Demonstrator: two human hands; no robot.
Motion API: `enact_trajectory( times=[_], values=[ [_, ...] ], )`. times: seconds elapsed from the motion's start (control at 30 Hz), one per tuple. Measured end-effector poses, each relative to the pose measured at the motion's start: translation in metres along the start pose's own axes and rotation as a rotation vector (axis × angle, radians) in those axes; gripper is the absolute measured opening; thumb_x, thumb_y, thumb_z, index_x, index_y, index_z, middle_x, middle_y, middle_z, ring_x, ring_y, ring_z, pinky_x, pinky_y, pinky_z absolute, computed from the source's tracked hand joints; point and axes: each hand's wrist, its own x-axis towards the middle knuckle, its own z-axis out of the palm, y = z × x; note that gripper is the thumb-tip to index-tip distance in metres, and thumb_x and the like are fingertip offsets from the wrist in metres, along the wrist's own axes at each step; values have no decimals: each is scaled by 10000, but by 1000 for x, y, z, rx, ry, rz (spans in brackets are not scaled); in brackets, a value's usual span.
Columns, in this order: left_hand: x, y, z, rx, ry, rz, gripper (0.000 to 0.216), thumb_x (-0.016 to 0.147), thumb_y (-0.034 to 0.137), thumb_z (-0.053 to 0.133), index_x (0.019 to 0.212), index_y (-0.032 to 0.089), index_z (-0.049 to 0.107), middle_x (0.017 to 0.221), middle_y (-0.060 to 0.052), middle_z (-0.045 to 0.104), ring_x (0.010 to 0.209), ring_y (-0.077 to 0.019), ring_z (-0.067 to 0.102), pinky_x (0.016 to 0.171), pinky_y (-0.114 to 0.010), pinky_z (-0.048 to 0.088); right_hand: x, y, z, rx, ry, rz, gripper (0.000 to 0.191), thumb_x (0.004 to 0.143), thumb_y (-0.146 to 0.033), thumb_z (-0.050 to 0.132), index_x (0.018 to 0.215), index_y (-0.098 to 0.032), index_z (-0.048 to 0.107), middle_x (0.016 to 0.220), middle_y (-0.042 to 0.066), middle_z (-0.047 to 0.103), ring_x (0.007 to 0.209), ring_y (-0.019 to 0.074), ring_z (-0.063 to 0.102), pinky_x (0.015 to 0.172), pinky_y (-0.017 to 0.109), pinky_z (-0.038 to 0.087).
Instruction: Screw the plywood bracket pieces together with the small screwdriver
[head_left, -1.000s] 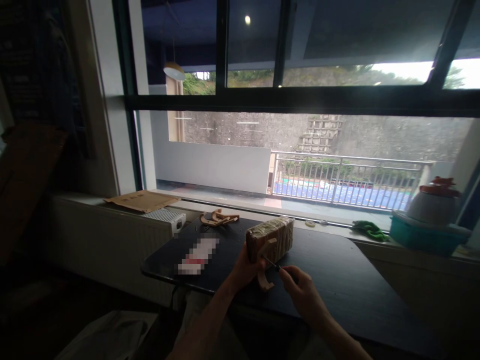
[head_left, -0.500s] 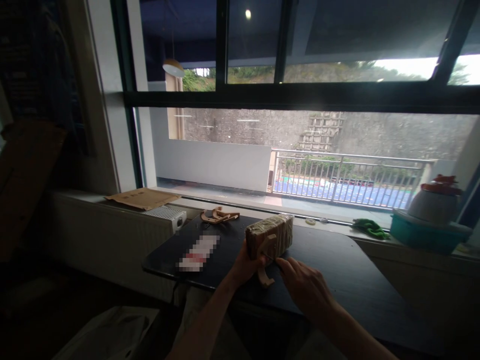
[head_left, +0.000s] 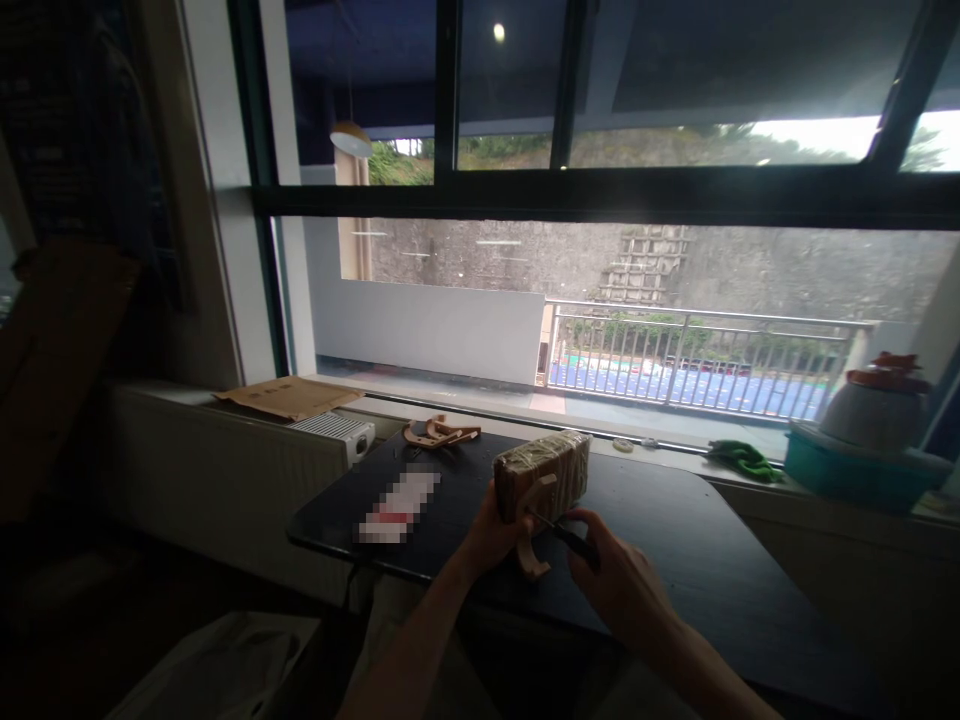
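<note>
A block-shaped bundle wrapped in clear plastic [head_left: 544,462] stands on the dark table. Against its near face is a curved wooden piece [head_left: 534,564], its lower end hanging below the bundle. My left hand [head_left: 486,535] is closed on the wooden piece, with the thumb on its middle; some of its fingers are hidden behind. In my right hand [head_left: 628,585] is a black-handled screwdriver [head_left: 579,545]. Its thin shaft points left to the middle of the wooden piece, close to my left thumb. Whether the tip sits in a screw is too small to tell.
More curved wooden pieces [head_left: 441,432] lie at the table's far left. A blurred-out flat item [head_left: 399,508] is left of my hands. Along the sill are a brown envelope [head_left: 289,397], a green cloth [head_left: 744,460] and a teal box [head_left: 855,465]. A radiator [head_left: 247,480] stands at left.
My right hand has turned and shifted slightly right and down, its grip loosened so the black screwdriver handle shows. My left hand and the wooden piece have hardly moved.
</note>
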Motion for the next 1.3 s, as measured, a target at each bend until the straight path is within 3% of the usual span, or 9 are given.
enact_trajectory(
  times=[0.13, 0.2, 0.33, 0.47, 0.57, 0.7, 0.87, 0.97, 1.3],
  values=[
    [0, -1, -1, 13, 19, -4, 545, 602, 140, 716, 1094, 181, 486, 975, -25, 622, 914, -207, 586, 763, -295, 491, 1, -1, -3, -333, 106, -318, 317, 852, -88, 414, 1084, -206, 595, 797, 26, 657, 656, 173, 633, 528, 249, 380],
    [0, -1, -1, 19, 27, -11, 548, 598, 139, 719, 1097, 179, 495, 975, -29, 623, 923, -213, 584, 764, -297, 490, 1, 0, 0, -352, 129, -369, 302, 864, -92, 405, 1066, -182, 610, 790, 43, 662, 645, 174, 630, 526, 252, 386],
    [0, 1, -1, 12, 22, -12, 566, 605, 158, 720, 1123, 183, 493, 1013, -30, 617, 951, -214, 578, 794, -305, 486, -1, 3, 13, -28, 119, -143, 240, 896, -236, 428, 1051, -178, 602, 876, 62, 705, 734, 188, 662, 621, 264, 448],
    [0, 2, -1, 3, 1, -3, 564, 612, 171, 718, 1125, 187, 484, 1012, -25, 613, 943, -208, 576, 788, -299, 487, -2, 6, 25, 333, 87, 128, 317, 882, -404, 431, 964, -166, 624, 746, 47, 700, 665, 198, 647, 601, 282, 463],
    [0, 2, 0, 8, 3, -6, 556, 618, 172, 713, 1120, 183, 477, 1004, -26, 604, 942, -206, 569, 785, -296, 480, -2, 6, 22, 389, 62, 144, 334, 866, -430, 434, 948, -172, 630, 760, 51, 705, 690, 207, 651, 612, 289, 462],
    [-1, 2, 1, 2, 0, -9, 545, 618, 186, 712, 1104, 187, 466, 1008, -22, 607, 946, -207, 570, 786, -298, 481, -1, 1, 8, 223, 6, 105, 295, 846, -335, 461, 1099, -223, 563, 799, 13, 716, 678, 195, 666, 594, 279, 454],
    [0, -2, 0, 5, 15, -22, 554, 608, 169, 715, 1104, 192, 469, 998, -21, 614, 921, -205, 580, 756, -289, 490, -1, -2, 2, -74, 138, -173, 214, 869, -214, 438, 1028, -226, 581, 910, 35, 709, 731, 189, 679, 578, 259, 434],
    [0, -3, -1, 13, 23, -25, 552, 606, 151, 710, 1105, 195, 478, 997, -15, 614, 922, -202, 577, 764, -289, 491, -2, -1, 8, -122, 172, -234, 183, 884, -203, 436, 984, -202, 589, 869, 49, 710, 716, 184, 680, 566, 249, 426],
    [0, 5, 2, -2, 9, 1, 530, 610, 193, 711, 1088, 193, 482, 985, -20, 618, 932, -210, 573, 777, -303, 484, -3, 8, 26, 400, 93, 134, 309, 889, -439, 421, 954, -182, 580, 802, 57, 698, 721, 203, 650, 644, 286, 469]
  ],
)
